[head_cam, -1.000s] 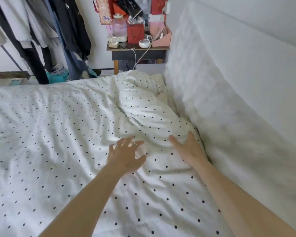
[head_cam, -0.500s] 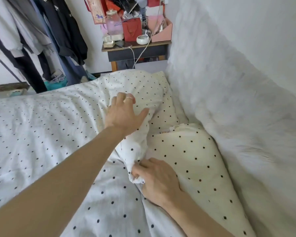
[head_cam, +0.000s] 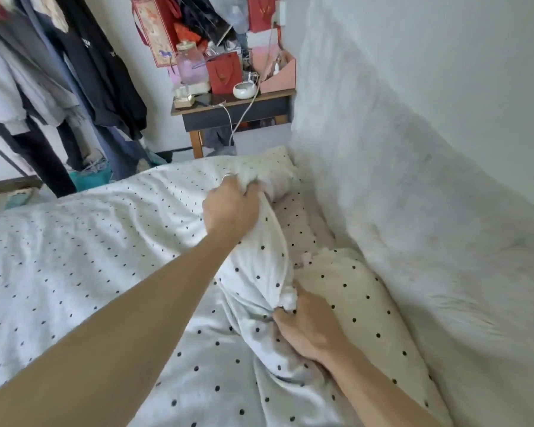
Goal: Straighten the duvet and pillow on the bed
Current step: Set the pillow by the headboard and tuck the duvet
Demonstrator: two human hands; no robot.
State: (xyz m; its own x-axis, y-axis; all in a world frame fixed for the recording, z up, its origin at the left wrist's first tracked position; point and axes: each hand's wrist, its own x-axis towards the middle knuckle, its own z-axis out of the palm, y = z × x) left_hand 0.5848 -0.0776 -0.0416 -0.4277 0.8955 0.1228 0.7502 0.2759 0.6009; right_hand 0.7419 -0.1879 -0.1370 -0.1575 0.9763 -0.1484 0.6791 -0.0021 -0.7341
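Both hands are clamped on the top edge of the polka-dot duvet [head_cam: 84, 251], which covers most of the bed. The left hand [head_cam: 232, 208] is fisted around a bunch of the edge at the far end, near the far corner of the bed; the right hand [head_cam: 310, 326] grips a twisted wad of the same edge closer in. The two fists sit well apart, with a raised ridge of fabric running between them.

The cream polka-dot pillow [head_cam: 361, 306] lies just beside the right hand, wedged lengthwise against the white padded headboard [head_cam: 398, 195]. A second dotted cushion or pillow end [head_cam: 285, 161] shows in the far corner — too bunched to identify firmly.

Assessment: the edge is gathered, not flat, and the task appears in an early stage.

Risks from here:
- Pulling with the fabric still wadded in each fist would likely carry the creases along rather than remove them.
- Uneven pull between the hands could leave the edge skewed across the bed.
- Dragging the duvet towards the headboard may bury or shift the pillow, which itself is not yet squared up.
- The bedside table [head_cam: 235, 109] with its trailing cable stands apart — low concern.
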